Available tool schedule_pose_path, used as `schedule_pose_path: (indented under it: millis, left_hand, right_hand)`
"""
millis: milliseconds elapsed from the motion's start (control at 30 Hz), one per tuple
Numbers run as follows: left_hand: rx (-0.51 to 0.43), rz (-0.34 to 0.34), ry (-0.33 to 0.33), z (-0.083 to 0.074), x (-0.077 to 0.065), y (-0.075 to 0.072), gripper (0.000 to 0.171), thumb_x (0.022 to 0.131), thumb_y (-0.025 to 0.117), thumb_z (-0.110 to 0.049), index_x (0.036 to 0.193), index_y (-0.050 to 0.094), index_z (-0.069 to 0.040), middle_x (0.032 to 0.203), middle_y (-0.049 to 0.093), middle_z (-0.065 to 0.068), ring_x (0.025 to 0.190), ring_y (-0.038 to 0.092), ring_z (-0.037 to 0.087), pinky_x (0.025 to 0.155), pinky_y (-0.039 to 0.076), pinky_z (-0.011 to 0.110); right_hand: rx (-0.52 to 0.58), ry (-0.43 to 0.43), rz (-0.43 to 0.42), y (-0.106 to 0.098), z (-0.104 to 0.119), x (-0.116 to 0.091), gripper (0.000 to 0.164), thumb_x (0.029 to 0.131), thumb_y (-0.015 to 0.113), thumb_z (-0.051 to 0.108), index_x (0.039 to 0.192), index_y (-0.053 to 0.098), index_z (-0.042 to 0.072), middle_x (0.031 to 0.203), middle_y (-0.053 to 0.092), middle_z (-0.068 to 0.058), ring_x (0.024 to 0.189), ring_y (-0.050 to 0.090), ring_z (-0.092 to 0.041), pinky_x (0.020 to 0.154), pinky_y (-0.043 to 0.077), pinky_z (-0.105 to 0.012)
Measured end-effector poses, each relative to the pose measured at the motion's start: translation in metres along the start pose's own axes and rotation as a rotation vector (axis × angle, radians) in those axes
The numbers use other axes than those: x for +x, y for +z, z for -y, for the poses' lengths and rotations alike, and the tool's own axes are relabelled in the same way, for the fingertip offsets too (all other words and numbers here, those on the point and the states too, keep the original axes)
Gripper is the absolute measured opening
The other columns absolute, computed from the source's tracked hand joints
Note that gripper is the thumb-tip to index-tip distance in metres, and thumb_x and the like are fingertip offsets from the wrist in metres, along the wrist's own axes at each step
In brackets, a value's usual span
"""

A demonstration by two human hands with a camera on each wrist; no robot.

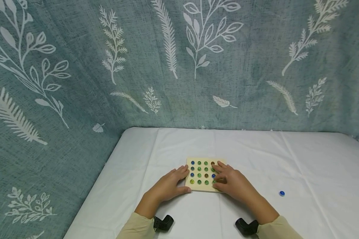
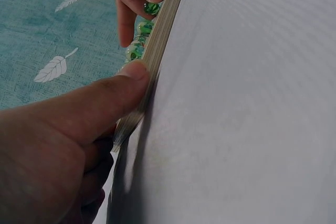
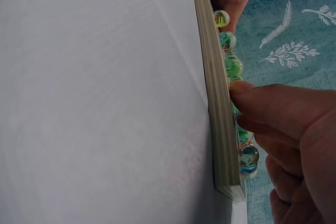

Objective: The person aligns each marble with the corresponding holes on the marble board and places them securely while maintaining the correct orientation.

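Observation:
A pale wooden board (image 1: pixel 202 187) lies on the white cloth, with rows of glass marbles on it. Most marbles are green; blue ones (image 1: pixel 192 168) line the left column, with a yellow marble (image 1: pixel 192 182) at its near end. My left hand (image 1: pixel 169 186) holds the board's left side, thumb at the near corner and fingers along the edge. Over the right part of the board, my right hand (image 1: pixel 234 182) pinches a green marble (image 2: pixel 151 8) between thumb and finger at the near row. That hand hides the rightmost marbles in the head view; the right wrist view shows marbles (image 3: pixel 249 157) there.
One loose blue marble (image 1: pixel 282 193) lies on the white cloth (image 1: pixel 311 159), right of the right forearm. Black wrist mounts (image 1: pixel 164 223) are worn at both sleeves. A teal curtain (image 1: pixel 179 93) with white leaf prints hangs behind and left of the table.

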State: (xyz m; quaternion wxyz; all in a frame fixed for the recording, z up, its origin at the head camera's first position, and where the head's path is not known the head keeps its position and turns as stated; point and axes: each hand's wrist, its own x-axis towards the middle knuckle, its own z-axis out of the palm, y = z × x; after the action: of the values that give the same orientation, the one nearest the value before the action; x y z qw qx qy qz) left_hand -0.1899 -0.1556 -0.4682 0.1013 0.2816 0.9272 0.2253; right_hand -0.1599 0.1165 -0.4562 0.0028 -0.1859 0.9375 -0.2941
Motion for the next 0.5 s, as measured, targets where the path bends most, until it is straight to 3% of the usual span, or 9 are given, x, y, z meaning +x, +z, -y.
schedule_pose_path:
  millis: [300, 500]
  left_hand:
    - [-0.001, -0.003, -0.002, -0.0005, -0.0006, -0.0001, 0.078, 0.087, 0.07, -0.05, 0.15, 0.043, -0.013, 0.161, 0.03, -0.003, 0.148, 0.029, 0.017, 0.122, 0.025, 0.041]
    - [-0.004, -0.003, -0.001, -0.0012, -0.0014, -0.0005, 0.078, 0.087, 0.07, -0.05, 0.15, 0.043, -0.013, 0.16, 0.031, -0.003, 0.148, 0.028, 0.016, 0.122, 0.025, 0.041]
  right_hand:
    - [-0.004, -0.005, -0.012, 0.0018, -0.0006, 0.0005, 0.019, 0.08, 0.081, 0.021, 0.097, 0.079, 0.012, 0.146, 0.052, -0.01, 0.143, 0.036, -0.036, 0.115, 0.03, -0.059]
    - [-0.007, 0.008, -0.006, 0.0015, 0.0005, 0.0002, 0.019, 0.081, 0.081, 0.023, 0.097, 0.079, 0.013, 0.147, 0.051, -0.009, 0.144, 0.035, -0.036, 0.11, 0.031, -0.067]
